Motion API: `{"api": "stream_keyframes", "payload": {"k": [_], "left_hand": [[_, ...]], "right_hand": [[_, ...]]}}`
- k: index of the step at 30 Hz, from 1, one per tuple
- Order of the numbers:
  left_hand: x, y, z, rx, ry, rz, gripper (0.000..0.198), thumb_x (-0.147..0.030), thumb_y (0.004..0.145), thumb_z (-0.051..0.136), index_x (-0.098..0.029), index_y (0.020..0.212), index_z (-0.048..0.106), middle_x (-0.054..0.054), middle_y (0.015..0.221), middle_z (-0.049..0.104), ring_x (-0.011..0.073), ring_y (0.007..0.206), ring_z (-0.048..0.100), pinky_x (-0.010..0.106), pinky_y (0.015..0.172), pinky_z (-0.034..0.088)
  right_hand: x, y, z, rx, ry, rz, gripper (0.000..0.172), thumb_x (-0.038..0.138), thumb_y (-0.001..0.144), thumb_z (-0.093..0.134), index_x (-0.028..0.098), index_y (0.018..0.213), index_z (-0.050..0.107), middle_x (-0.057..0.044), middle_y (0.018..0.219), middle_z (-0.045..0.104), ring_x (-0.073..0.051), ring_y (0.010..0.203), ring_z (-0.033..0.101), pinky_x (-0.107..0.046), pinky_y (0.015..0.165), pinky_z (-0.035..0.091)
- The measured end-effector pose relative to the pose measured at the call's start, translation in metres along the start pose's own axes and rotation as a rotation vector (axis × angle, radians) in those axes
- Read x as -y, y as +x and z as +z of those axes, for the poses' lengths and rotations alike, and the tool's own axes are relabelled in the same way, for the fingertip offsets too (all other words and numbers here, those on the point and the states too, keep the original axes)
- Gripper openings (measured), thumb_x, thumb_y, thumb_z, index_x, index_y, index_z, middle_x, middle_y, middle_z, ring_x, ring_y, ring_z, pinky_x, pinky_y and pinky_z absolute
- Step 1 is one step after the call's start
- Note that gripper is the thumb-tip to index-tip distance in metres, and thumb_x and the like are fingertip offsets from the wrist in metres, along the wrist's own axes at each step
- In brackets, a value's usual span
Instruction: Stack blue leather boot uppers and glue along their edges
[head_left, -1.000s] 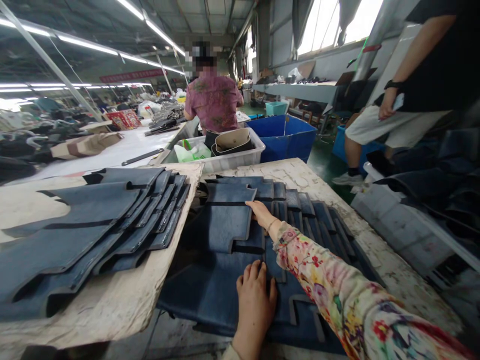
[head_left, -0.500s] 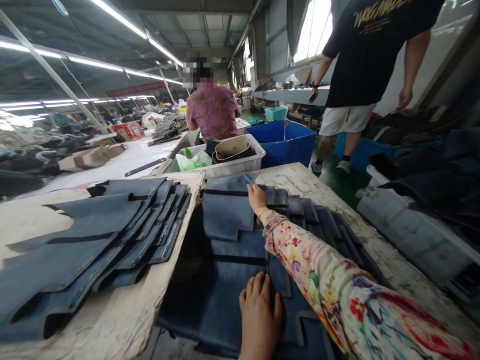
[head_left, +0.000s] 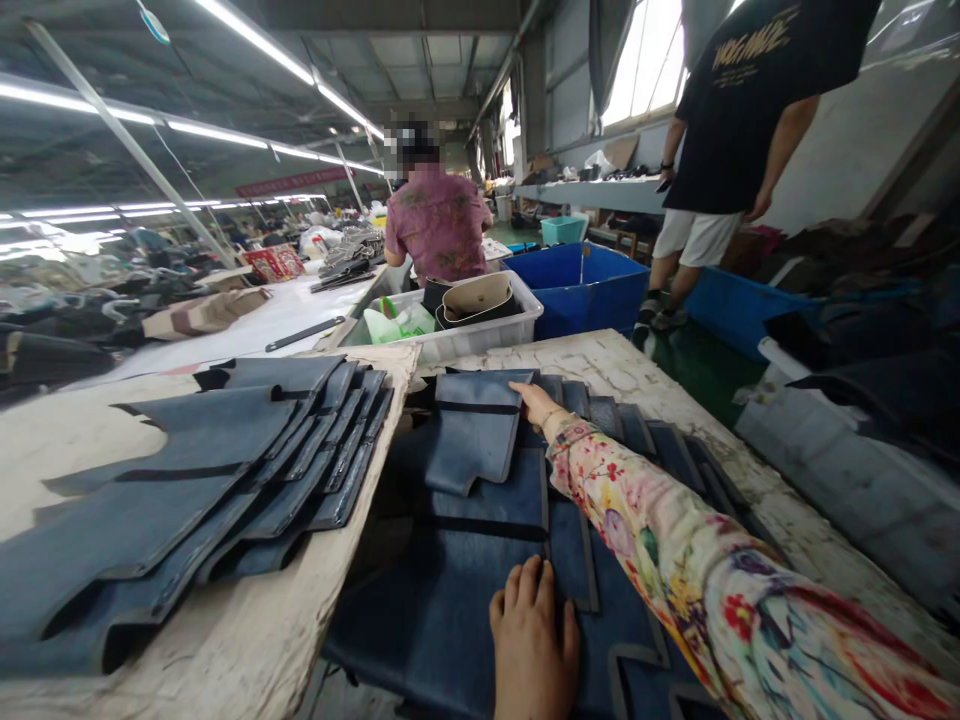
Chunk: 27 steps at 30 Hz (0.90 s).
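My left hand (head_left: 534, 630) lies palm down on a dark blue leather-like panel (head_left: 450, 575), its fingers stretched out and a little apart. Farther off, my right hand (head_left: 538, 402) pinches the right edge of the uppermost blue panel (head_left: 476, 435), near its far corner. That panel has grey-bound edges, a black strip across it and a notched near edge. Beneath and to the right, more blue panels (head_left: 652, 440) overlap in a staggered row. A floral sleeve (head_left: 637, 520) covers my right arm and hides part of the pile.
On the worn board (head_left: 315, 610) at left rests another stack of blue panels (head_left: 217, 470). Beyond stand a white crate (head_left: 480, 338) with rolled material and a large blue bin (head_left: 581, 285). One person (head_left: 435, 225) sits ahead; another (head_left: 750, 130) stands at right, near a grey crate (head_left: 810, 430).
The uppermost panel's near edge has shifted and its far end looks more raised, with my right hand at its edge. My left hand stays on the pile. The view has turned slightly left.
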<state>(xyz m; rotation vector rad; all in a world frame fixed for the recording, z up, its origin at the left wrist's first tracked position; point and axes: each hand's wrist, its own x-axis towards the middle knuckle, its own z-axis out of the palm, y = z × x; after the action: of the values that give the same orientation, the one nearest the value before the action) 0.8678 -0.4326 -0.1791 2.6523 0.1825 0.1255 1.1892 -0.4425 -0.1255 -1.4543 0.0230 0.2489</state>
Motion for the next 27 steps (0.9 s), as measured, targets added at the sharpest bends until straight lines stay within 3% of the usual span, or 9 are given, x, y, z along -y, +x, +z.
{"api": "stream_keyframes", "payload": {"k": [3,6,8,12,17,19,23,27], "left_hand": [[0.004,0.0,0.007,-0.033,-0.001,-0.006,0.04,-0.031,0.085,0.043,-0.029,0.123,0.055,-0.001,0.131,0.051,0.0228,0.121,0.042,0.042,0.1,0.033],[0.005,0.0,0.01,-0.034,0.003,-0.007,0.041,-0.031,0.085,0.044,-0.03,0.124,0.055,-0.002,0.13,0.052,0.0227,0.121,0.042,0.042,0.099,0.034],[0.005,0.0,0.01,-0.031,0.005,-0.011,0.041,-0.031,0.085,0.044,-0.03,0.124,0.055,-0.002,0.13,0.052,0.0229,0.121,0.042,0.043,0.1,0.033],[0.003,0.0,0.007,-0.027,0.0,-0.006,0.041,-0.031,0.085,0.044,-0.029,0.124,0.055,0.0,0.131,0.051,0.0244,0.121,0.042,0.044,0.099,0.033],[0.001,0.0,0.004,-0.038,0.015,-0.002,0.041,-0.028,0.084,0.045,-0.028,0.124,0.055,-0.001,0.131,0.051,0.0226,0.121,0.042,0.041,0.099,0.033],[0.001,0.0,0.004,-0.039,0.024,-0.001,0.041,-0.029,0.084,0.045,-0.029,0.124,0.055,-0.001,0.131,0.051,0.0219,0.121,0.042,0.04,0.1,0.033],[0.005,0.0,0.009,-0.032,0.031,0.011,0.041,-0.03,0.085,0.044,-0.029,0.125,0.054,-0.001,0.131,0.051,0.0231,0.121,0.042,0.041,0.099,0.034],[0.003,0.0,0.008,-0.03,0.047,0.005,0.04,-0.03,0.086,0.044,-0.03,0.125,0.053,0.0,0.131,0.051,0.0235,0.121,0.042,0.042,0.099,0.034]], "right_hand": [[0.014,-0.007,0.015,0.09,-0.037,-0.113,0.036,0.009,0.069,0.06,0.017,0.104,0.062,-0.002,0.094,0.066,-0.014,0.09,0.06,-0.027,0.088,0.046],[0.016,-0.014,0.024,0.157,-0.215,-0.306,0.04,0.011,0.068,0.063,0.025,0.106,0.066,0.001,0.102,0.065,-0.014,0.102,0.057,-0.022,0.099,0.038],[0.01,-0.015,0.019,0.077,-0.349,-0.356,0.039,0.014,0.076,0.055,0.024,0.113,0.063,-0.002,0.108,0.063,-0.016,0.108,0.054,-0.026,0.103,0.034],[-0.012,-0.014,-0.006,-0.131,-0.412,-0.266,0.047,0.009,0.084,0.032,0.014,0.125,0.054,-0.01,0.116,0.059,-0.021,0.115,0.049,-0.039,0.106,0.029],[-0.016,-0.018,-0.011,-0.012,-0.432,-0.389,0.039,0.015,0.084,0.045,0.024,0.118,0.061,-0.003,0.114,0.06,-0.016,0.111,0.052,-0.027,0.105,0.032],[-0.013,-0.014,-0.007,-0.048,-0.42,-0.373,0.038,0.016,0.084,0.046,0.025,0.118,0.06,-0.003,0.118,0.059,-0.015,0.114,0.05,-0.026,0.105,0.032],[-0.017,0.001,-0.013,-0.213,-0.425,-0.163,0.041,0.008,0.08,0.044,0.011,0.12,0.054,-0.015,0.115,0.058,-0.025,0.115,0.051,-0.041,0.103,0.032],[-0.023,0.012,-0.034,-0.206,-0.402,-0.085,0.056,0.004,0.068,0.054,0.006,0.124,0.047,-0.018,0.107,0.06,-0.028,0.107,0.055,-0.045,0.099,0.036]]}}
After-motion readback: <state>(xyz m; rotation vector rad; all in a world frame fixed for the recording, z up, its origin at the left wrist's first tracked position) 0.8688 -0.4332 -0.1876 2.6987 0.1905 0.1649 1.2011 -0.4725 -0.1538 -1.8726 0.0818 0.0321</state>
